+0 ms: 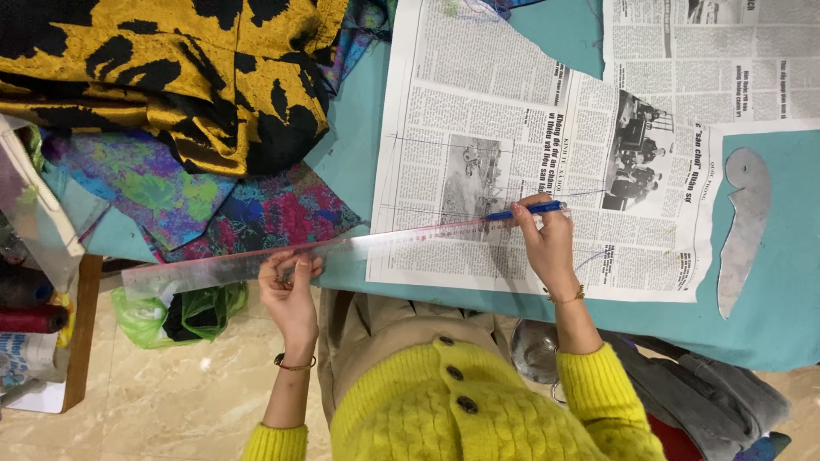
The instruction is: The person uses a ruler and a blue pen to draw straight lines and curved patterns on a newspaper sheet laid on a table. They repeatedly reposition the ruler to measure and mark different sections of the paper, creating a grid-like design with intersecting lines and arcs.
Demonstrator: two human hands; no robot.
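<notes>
The left hand (pixel 290 286) pinches a long clear plastic ruler (pixel 299 256) lying across a printed newspaper sheet (pixel 530 111). The right hand (pixel 547 243) grips a blue pen (pixel 523 210), its tip seemingly on the ruler's edge.

A desk (pixel 786 324) with a teal surface fills the upper and right of the frame, above a glossy beige marble-patterned tile floor (pixel 171 401) at lower left, where a wooden shelf edge (pixel 81 333) stands.
</notes>
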